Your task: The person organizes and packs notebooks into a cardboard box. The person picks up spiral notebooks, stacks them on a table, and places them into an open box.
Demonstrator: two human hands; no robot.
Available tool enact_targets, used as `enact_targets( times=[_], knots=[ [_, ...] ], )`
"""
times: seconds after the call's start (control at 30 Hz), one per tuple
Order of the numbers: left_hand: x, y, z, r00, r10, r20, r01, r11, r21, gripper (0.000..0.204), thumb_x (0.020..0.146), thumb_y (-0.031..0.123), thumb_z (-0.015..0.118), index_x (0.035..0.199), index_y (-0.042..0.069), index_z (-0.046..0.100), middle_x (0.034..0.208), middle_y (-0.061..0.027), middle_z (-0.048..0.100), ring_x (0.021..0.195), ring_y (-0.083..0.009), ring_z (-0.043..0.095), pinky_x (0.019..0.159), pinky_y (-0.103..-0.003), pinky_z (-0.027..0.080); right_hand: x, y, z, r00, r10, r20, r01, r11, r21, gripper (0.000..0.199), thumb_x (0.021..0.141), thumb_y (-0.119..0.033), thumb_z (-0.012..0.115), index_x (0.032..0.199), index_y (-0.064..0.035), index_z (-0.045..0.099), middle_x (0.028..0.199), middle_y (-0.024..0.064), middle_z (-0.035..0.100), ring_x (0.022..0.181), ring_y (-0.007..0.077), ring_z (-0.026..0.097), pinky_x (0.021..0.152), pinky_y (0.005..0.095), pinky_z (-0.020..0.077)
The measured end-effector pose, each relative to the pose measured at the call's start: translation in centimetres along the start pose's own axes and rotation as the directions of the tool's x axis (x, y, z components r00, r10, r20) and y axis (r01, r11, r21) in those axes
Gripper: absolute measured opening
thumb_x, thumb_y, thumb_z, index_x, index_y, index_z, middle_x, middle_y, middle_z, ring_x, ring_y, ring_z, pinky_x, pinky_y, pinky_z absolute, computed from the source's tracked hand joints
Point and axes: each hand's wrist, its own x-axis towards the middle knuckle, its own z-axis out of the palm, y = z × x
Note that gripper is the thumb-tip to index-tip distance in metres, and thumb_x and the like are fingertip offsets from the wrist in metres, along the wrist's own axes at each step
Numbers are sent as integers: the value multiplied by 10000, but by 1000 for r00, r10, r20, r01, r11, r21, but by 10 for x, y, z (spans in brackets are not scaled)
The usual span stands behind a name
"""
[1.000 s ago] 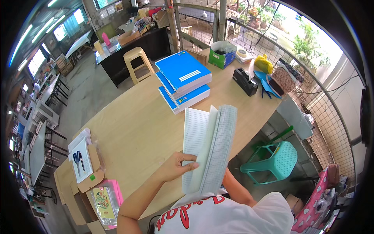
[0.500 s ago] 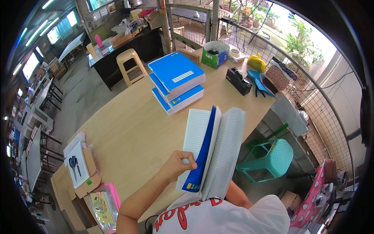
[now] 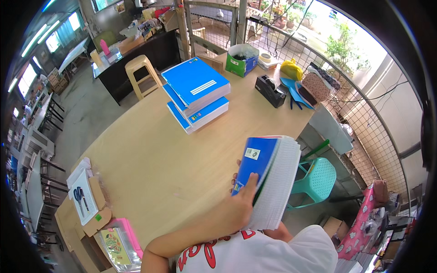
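Observation:
A thick notebook (image 3: 260, 157) with a blue back cover and ruled pages is tilted in front of my body, its pages fanned toward the right. My left hand (image 3: 243, 200) lies across the blue cover, two fingers pressed along it and the rest bent around the edge. Several dark fingertips poke out at the notebook's left edge; they look like my right hand (image 3: 235, 177), gripping from beneath. Most of that hand is hidden, and only part of the right forearm shows below the pages. A stack of blue notebooks (image 3: 196, 86) stands farther off on the table (image 3: 150, 150).
Beyond the stack are a green-and-blue box (image 3: 242, 61), a black tape dispenser (image 3: 270, 91) and a yellow pouch (image 3: 292, 69). At left, scissors (image 3: 78, 196) lie on a white pad in an open carton. A teal stool (image 3: 318, 179) stands right of the table.
The notebook has gone from spread open to mostly closed, blue cover on top. It has shifted right, and my left hand has moved from pinching the cover's edge to lying across it.

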Motion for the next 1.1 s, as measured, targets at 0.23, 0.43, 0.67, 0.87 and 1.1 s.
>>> enact_targets(
  times=[0.23,0.43,0.67,0.87,1.1],
  knots=[
    [-17,-35,-23,995,-25,-100,14,994,-104,636,863,74,484,1449,1,247,1311,-343,435,991,-417,596,826,-426,496,7,3,22,989,51,-142,-91,952,-293,617,783,-117,673,1331,14,422,1209,185,582,1042,303,614,893,437,523],
    [-9,-144,34,836,-370,-405,-79,648,-757,630,753,-1,454,1382,25,417,1353,-215,489,1268,-317,451,1054,-382,344,39,-10,63,968,162,-192,-250,555,-793,621,785,-114,671,1338,11,416,1212,184,579,1044,301,611,892,435,523],
    [-88,-221,71,709,-499,-498,-211,524,-825,582,761,23,484,1343,42,477,1285,-202,554,1197,-297,513,1019,-386,379,69,91,99,843,495,-209,-338,186,-923,626,788,-110,669,1345,8,408,1216,182,576,1046,299,609,891,432,523],
    [-180,-269,71,523,-678,-516,-107,549,-829,556,778,45,512,1332,13,475,1257,-207,571,1151,-276,545,986,-387,410,75,164,109,717,662,-217,-300,12,-954,630,790,-107,666,1351,5,402,1219,181,573,1048,298,607,890,429,523],
    [-357,-284,22,369,-649,-665,31,724,-690,410,817,137,550,1216,50,582,1148,-178,635,1053,-269,604,905,-399,461,56,284,115,663,687,-297,-288,-132,-949,636,792,-103,664,1358,2,394,1222,180,570,1050,296,604,889,426,523]
  ],
)
